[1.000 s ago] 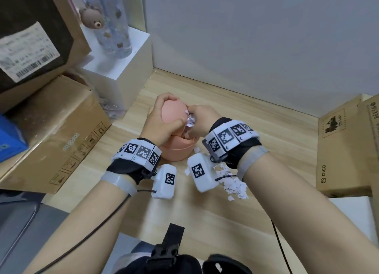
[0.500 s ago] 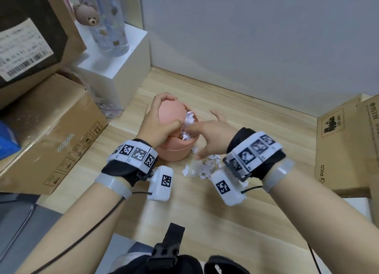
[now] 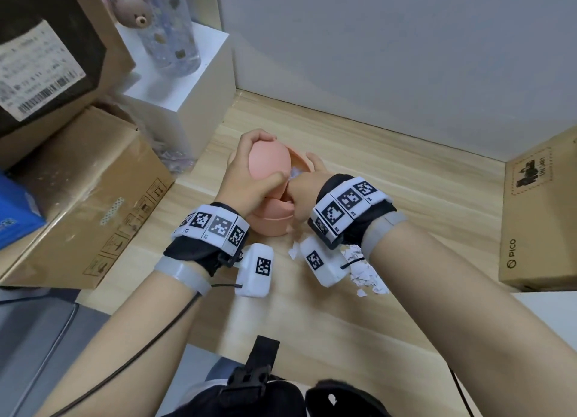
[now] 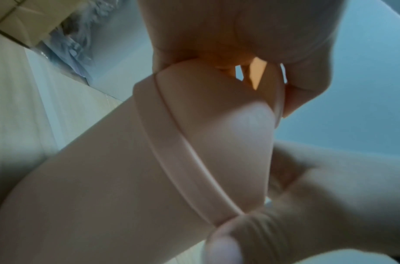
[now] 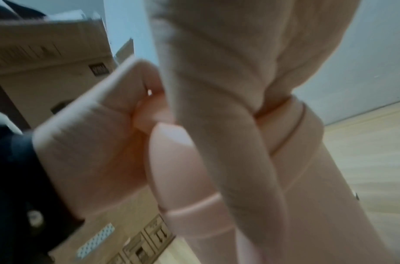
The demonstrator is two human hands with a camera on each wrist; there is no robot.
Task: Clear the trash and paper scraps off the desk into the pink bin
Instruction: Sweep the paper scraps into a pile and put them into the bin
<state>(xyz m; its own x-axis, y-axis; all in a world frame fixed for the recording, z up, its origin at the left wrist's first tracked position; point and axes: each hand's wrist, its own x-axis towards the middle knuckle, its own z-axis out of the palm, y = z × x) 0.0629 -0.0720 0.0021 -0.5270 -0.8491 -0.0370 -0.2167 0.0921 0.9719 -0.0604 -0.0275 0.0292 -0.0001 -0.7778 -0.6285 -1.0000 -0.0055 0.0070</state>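
Pink bin (image 3: 274,220): middle of the head view, standing on the wooden desk (image 3: 406,179), its domed lid (image 3: 268,163) tipped open with white scraps showing in the mouth.
Left hand (image 3: 249,179): curled round the lid, thumb pressed on its near face, holding it open.
Right hand (image 3: 301,198): back at the bin's mouth now, against the right rim. Half a second ago it was spread flat over the loose scraps on the desk, so I judge another pinch of paper is going in.
Right-hand grip: fingers are down in the opening behind the lid and wrist; whether they're closed on scraps I can't tell.
Paper scraps (image 3: 362,273): a white pile lies just below and right of the bin, partly under the right wrist. Job not finished.
Wrist views: both blurred, all pink plastic and skin; no paper to make out.
Surroundings: cardboard box (image 3: 81,198) at left, another box (image 3: 540,223) cut off at the right edge.
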